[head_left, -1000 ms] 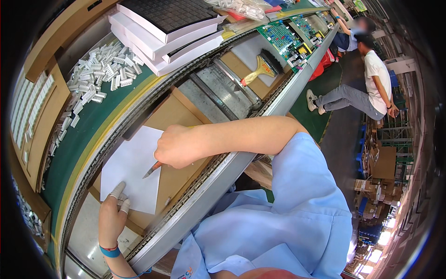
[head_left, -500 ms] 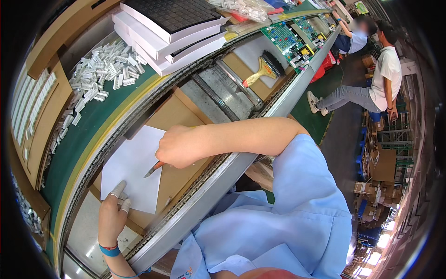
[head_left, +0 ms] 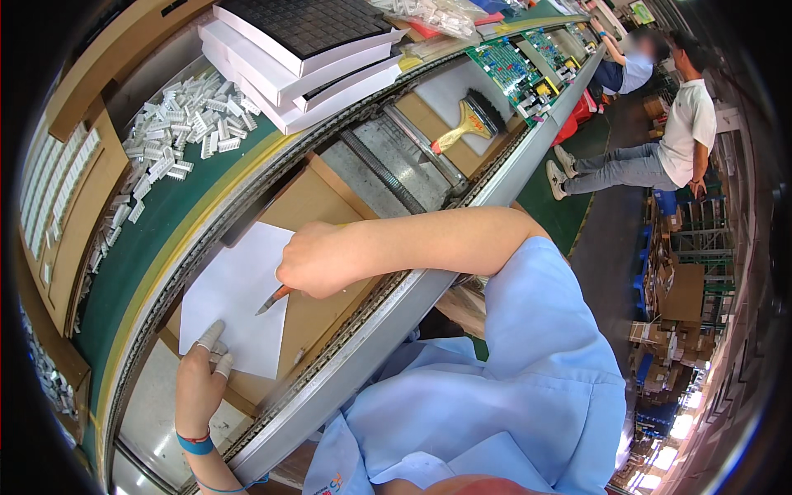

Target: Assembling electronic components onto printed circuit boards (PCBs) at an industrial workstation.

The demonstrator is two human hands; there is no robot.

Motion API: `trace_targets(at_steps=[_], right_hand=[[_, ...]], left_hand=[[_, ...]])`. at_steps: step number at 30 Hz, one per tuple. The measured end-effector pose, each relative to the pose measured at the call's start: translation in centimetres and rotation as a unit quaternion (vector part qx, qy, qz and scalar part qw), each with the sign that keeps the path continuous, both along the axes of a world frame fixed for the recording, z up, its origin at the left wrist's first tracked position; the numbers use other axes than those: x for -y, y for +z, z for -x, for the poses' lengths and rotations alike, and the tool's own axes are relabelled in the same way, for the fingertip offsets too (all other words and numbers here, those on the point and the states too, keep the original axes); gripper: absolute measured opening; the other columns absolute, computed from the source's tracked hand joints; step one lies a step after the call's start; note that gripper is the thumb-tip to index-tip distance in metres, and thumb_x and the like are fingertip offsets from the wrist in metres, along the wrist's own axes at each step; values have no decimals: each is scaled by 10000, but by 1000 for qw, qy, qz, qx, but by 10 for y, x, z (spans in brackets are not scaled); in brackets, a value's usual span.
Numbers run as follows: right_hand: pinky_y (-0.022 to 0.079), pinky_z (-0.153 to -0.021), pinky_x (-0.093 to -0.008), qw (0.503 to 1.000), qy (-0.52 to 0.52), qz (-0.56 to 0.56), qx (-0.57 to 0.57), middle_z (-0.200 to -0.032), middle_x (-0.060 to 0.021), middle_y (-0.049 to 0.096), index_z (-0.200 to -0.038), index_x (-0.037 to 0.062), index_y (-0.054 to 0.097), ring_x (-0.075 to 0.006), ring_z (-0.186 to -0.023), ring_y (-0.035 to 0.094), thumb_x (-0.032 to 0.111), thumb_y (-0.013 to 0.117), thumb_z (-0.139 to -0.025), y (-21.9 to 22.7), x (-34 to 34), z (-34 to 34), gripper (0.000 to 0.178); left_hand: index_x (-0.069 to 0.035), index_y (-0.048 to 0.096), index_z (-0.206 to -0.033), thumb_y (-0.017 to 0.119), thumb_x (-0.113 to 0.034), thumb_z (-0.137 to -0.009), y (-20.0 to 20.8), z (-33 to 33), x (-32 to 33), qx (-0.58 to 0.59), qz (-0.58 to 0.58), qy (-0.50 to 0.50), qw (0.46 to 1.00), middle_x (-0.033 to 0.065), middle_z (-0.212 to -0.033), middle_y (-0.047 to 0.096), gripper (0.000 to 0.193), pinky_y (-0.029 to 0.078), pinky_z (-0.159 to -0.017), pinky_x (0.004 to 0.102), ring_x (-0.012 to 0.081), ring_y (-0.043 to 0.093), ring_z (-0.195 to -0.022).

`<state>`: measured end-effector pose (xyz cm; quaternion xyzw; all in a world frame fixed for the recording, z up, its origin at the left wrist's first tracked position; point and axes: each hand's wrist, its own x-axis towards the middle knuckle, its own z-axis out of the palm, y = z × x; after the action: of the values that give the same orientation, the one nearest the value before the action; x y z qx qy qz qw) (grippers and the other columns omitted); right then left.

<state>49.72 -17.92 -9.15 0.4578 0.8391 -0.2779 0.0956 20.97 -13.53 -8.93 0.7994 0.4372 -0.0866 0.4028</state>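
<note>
My right hand (head_left: pixel 318 260) is closed around a craft knife (head_left: pixel 272 301) with an orange handle. The knife's blade tip points down at a white sheet of paper (head_left: pixel 235 272), and whether it touches the sheet cannot be told. At the sheet's near left edge, my left hand (head_left: pixel 200 375) rests with extended fingers on the paper, pale finger covers on some of them. A blue band circles the left wrist. Under the sheet is a brown cardboard piece (head_left: pixel 330 194), lying between the conveyor rails.
White plastic connectors (head_left: pixel 177 132) are heaped on the green bench, beside stacked white boxes (head_left: pixel 289 82). A brush (head_left: pixel 469 124) and green circuit boards (head_left: pixel 505 74) lie farther along the line. The metal rail (head_left: pixel 363 342) runs before me. A person (head_left: pixel 681 140) stands in the aisle at right.
Both of my hands, the knife and the paper look unmoved. In the aisle, the person's legs and arm have shifted slightly.
</note>
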Motion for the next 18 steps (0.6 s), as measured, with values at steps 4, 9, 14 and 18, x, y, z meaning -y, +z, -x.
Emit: trace_targets(at_steps=[4,9,14,18], right_hand=[[525,-594,-428,1000,2,3,4,-711,-167,664,-785,9,653,-318,-691,663,140,617,-748,1,0,0,141],[523,-589,-421,1000,4,9,9,-711,-162,664,-786,12,652,-312,-692,663,117,622,-734,5,0,0,121],[521,-593,-421,1000,9,8,6,-734,-157,666,-808,18,651,-310,-712,662,72,599,-718,6,-1,1,118],[520,-591,-422,1000,6,10,5,-736,-154,666,-809,21,651,-310,-716,662,72,596,-718,4,-1,2,118]], left_hand=[[-30,546,-1274,614,15,-780,0,0,0,7,0,1,1000,161,-892,653,502,520,-703,335,260,652,-773],[-30,543,-1277,619,23,-774,2,-1,0,-2,-2,1,1000,161,-888,653,512,519,-698,335,258,649,-765],[-30,539,-1283,630,28,-765,-1,1,0,-2,0,4,1000,162,-888,655,529,517,-702,332,252,649,-770],[-34,536,-1290,636,34,-758,-4,3,0,4,5,7,1000,162,-887,655,546,516,-704,327,247,646,-772]])
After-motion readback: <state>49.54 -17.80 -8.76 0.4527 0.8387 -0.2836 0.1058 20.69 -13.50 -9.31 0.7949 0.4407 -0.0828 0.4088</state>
